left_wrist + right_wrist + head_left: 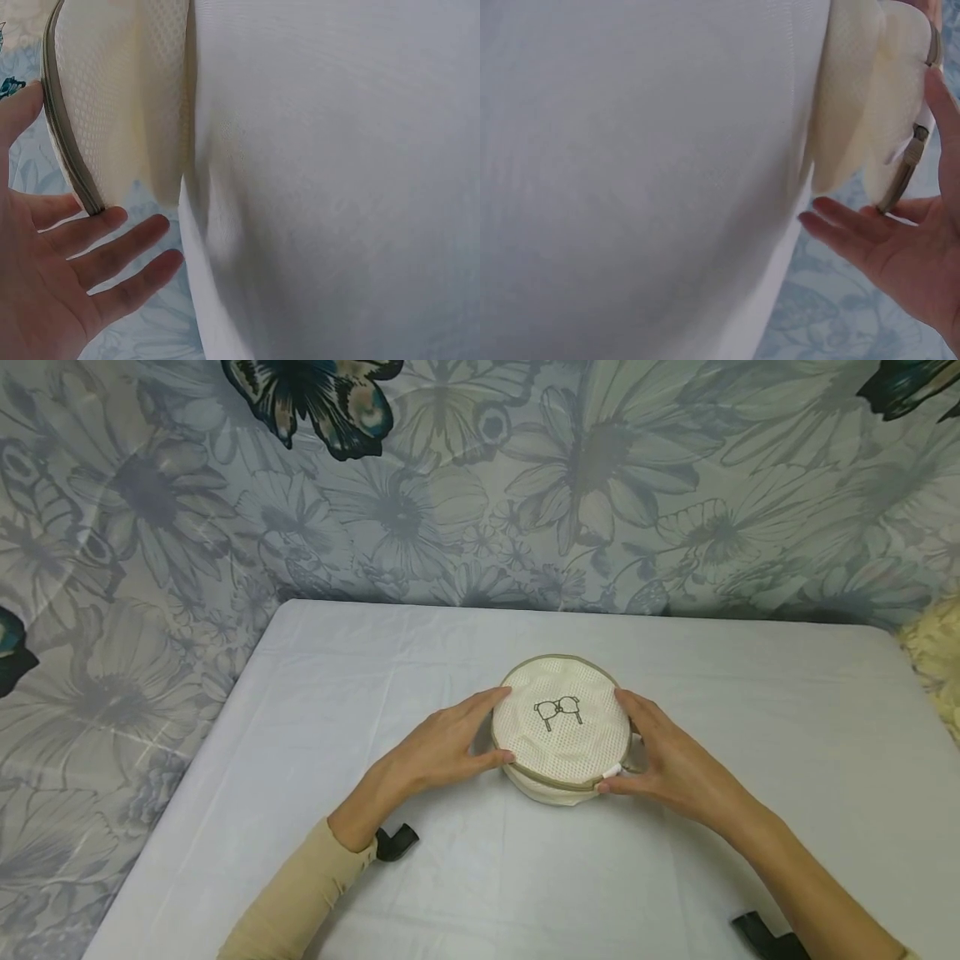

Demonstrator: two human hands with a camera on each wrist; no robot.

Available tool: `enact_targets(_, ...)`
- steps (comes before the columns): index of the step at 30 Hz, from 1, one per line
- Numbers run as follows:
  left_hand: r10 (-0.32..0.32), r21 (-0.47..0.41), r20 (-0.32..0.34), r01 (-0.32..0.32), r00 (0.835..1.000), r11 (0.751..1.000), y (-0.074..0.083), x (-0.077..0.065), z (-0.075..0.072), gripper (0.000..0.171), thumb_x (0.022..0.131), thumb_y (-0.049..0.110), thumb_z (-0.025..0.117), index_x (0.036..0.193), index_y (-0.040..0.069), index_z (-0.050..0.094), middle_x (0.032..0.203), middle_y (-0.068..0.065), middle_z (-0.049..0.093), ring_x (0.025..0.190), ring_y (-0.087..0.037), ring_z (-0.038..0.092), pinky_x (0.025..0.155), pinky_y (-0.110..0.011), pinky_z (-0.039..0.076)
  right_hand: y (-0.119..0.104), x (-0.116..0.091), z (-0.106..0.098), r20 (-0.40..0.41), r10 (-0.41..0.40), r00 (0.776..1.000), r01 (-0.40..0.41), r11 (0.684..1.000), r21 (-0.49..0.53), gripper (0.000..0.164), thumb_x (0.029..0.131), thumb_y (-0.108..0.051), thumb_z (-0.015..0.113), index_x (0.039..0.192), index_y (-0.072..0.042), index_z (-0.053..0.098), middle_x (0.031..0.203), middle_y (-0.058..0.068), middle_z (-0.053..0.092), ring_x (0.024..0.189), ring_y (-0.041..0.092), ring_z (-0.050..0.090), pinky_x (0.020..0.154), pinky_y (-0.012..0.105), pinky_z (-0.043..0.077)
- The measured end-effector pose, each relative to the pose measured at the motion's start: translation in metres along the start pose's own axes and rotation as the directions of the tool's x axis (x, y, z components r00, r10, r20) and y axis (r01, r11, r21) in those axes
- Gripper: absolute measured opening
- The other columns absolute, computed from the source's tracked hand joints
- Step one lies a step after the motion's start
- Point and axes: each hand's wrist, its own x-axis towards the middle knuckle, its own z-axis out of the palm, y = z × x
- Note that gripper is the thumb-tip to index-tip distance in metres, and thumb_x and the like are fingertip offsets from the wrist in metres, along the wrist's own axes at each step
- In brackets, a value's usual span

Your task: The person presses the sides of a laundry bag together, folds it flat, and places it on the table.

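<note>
A round cream mesh laundry bag (562, 727) with a dark line print on top and an olive zipped rim stands on the white-covered table. My left hand (442, 743) holds the rim's left side, thumb at the front and index finger farther back. My right hand (667, 760) holds the opposite side, its thumb beside a white tab (612, 770) at the front. In the left wrist view, the other fingers (124, 259) spread beside the mesh wall. In the right wrist view, the zipper rim (907, 169) lies between thumb and fingers, and the bag's side looks creased.
White cloth covers the table (360, 693). Behind it hangs a floral wall covering (465, 510) with dark butterflies. A pale yellow fluffy thing (933, 647) borders the right edge. Black mounts (396, 843) sit at both wrists.
</note>
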Motion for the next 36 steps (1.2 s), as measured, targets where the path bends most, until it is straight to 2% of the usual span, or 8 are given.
enact_targets(5,0.003,0.007,-0.005,-0.003,1.000,1.000,0.000,0.000,0.003,0.090,0.090,0.059,0.063,0.159,0.018,0.022,0.159,-0.006,0.034,0.144,-0.020,0.035,0.116,-0.035,0.032,0.000,0.000,0.000,0.029,0.018,0.999,-0.019,0.999,0.038,0.122,0.071,-0.053,0.084,0.158,-0.001,0.016,0.154,0.025,0.030,0.111,0.038,0.062,0.088,0.045,0.055)
enact_targets(12,-0.014,-0.013,0.014,0.015,1.000,1.000,-0.001,-0.002,0.007,0.090,0.091,0.059,0.062,0.160,0.020,0.020,0.161,-0.004,0.030,0.145,-0.017,0.032,0.116,-0.034,0.031,-0.001,0.001,0.001,0.066,0.039,0.997,-0.043,0.997,0.065,0.124,0.071,-0.054,0.084,0.158,-0.002,0.013,0.155,0.025,0.026,0.109,0.036,0.064,0.085,0.036,0.057)
enact_targets(22,-0.013,-0.042,0.034,0.015,0.999,0.999,0.000,-0.002,0.008,0.090,0.092,0.055,0.064,0.160,0.017,0.020,0.161,-0.006,0.030,0.146,-0.018,0.030,0.118,-0.033,0.027,0.000,0.000,0.001,0.071,0.018,0.997,-0.020,1.000,0.018,0.123,0.073,-0.055,0.082,0.158,0.001,0.013,0.158,0.025,0.023,0.099,0.028,0.069,0.086,0.039,0.057)
enact_targets(28,-0.018,-0.042,0.051,0.020,0.999,0.999,0.000,-0.001,0.010,0.090,0.092,0.055,0.065,0.159,0.015,0.021,0.161,-0.005,0.029,0.147,-0.017,0.028,0.118,-0.032,0.025,-0.001,0.000,0.001,0.079,0.014,0.997,-0.013,1.000,-0.014,0.122,0.072,-0.052,0.084,0.156,0.005,0.016,0.159,0.027,0.021,0.099,0.025,0.069,0.091,0.045,0.053)
enact_targets(36,-0.011,-0.038,0.058,0.013,0.998,0.999,0.001,0.000,0.011,0.091,0.091,0.053,0.067,0.159,0.013,0.021,0.161,-0.009,0.029,0.147,-0.021,0.029,0.118,-0.034,0.026,0.000,0.000,0.002,0.088,0.010,0.996,-0.008,1.000,-0.025,0.120,0.073,-0.048,0.085,0.155,0.007,0.017,0.160,0.026,0.020,0.101,0.026,0.068,0.092,0.044,0.053)
